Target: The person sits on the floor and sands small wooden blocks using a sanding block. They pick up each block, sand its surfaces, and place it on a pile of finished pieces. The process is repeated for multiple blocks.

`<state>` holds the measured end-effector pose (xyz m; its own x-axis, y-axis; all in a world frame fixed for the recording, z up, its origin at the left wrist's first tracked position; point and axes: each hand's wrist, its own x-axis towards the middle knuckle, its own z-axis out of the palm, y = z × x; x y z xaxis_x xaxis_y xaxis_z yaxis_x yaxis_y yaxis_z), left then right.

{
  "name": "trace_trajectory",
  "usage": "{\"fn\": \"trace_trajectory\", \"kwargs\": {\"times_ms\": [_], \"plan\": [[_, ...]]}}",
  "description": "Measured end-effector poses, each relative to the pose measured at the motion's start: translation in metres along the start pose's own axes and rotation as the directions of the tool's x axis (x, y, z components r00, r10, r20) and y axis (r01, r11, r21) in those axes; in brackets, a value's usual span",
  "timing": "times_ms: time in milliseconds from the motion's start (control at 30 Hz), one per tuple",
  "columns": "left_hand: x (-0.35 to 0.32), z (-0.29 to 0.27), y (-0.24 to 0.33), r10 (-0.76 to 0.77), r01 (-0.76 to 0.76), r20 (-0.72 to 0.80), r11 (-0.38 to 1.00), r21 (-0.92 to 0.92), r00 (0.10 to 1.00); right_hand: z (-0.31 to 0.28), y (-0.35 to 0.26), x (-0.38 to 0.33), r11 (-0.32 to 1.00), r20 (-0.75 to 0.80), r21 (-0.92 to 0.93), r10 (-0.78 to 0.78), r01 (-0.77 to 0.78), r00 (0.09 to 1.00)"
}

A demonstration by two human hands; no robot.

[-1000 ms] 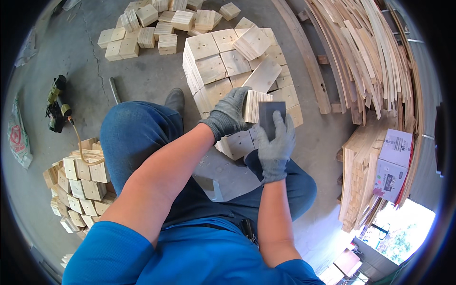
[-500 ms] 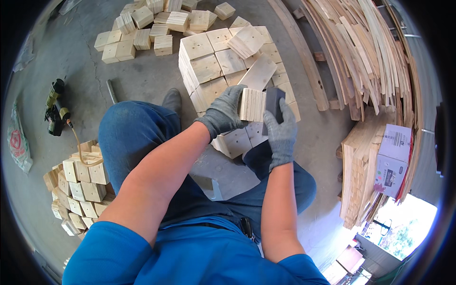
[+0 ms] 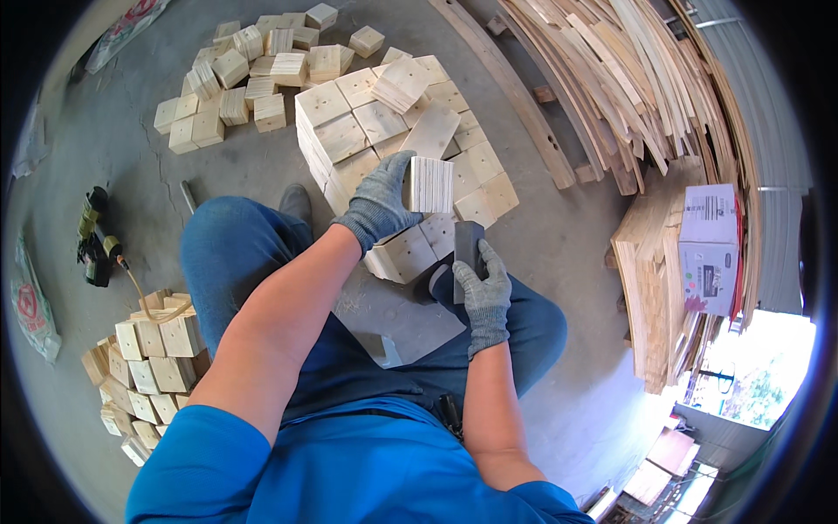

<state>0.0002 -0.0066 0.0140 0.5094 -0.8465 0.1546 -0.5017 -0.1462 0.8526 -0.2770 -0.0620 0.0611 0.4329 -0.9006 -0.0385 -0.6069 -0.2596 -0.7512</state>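
The left hand (image 3: pixel 381 201), in a grey glove, is curling partly closed around the left side of a pale wooden block (image 3: pixel 431 185); its fingertips are partly hiding behind the wood. The right hand (image 3: pixel 485 284), gloved alike, is pinching a dark grey block (image 3: pixel 468 253) between thumb and fingers, the far finger surfaces staying out of sight. The dark block is hanging just below and to the right of the wooden one, a narrow gap showing between them. Beneath both, a close-set stack of wooden blocks (image 3: pixel 338 140) is standing on the floor, its near part being covered by the left hand and the held pieces. Two loose blocks are lying askew on top. Beyond, a scattered heap of blocks (image 3: pixel 234 68) is spreading. At the left, the knee and arm are cutting off another pile (image 3: pixel 161 345), and a hose (image 3: pixel 138 293) is running from it to a dark tool (image 3: pixel 94 240), hard to make out. A printed carton (image 3: pixel 709 249) is resting by stacked timber, its contents not showing, while glare is washing out the doorway (image 3: pixel 755 371)
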Motion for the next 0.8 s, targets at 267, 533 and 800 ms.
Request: {"fn": "trace_trajectory", "kwargs": {"times_ms": [267,533,800], "plan": [[-0.01,-0.025,0.024,0.124,-0.123,-0.018,0.992,0.012,0.992,-0.001,-0.003,-0.008,0.976,0.01,0.166,0.141,-0.14,0.99],[-0.003,-0.016,-0.006,0.146,-0.146,-0.076,0.989,0.006,0.986,0.001,-0.009,-0.001,0.966,0.051,0.162,0.194,-0.2,0.98],[-0.001,-0.001,-0.024,0.09,-0.088,-0.101,0.996,0.023,0.991,0.013,0.008,0.009,0.992,0.009,0.077,0.096,-0.096,0.995]]}}
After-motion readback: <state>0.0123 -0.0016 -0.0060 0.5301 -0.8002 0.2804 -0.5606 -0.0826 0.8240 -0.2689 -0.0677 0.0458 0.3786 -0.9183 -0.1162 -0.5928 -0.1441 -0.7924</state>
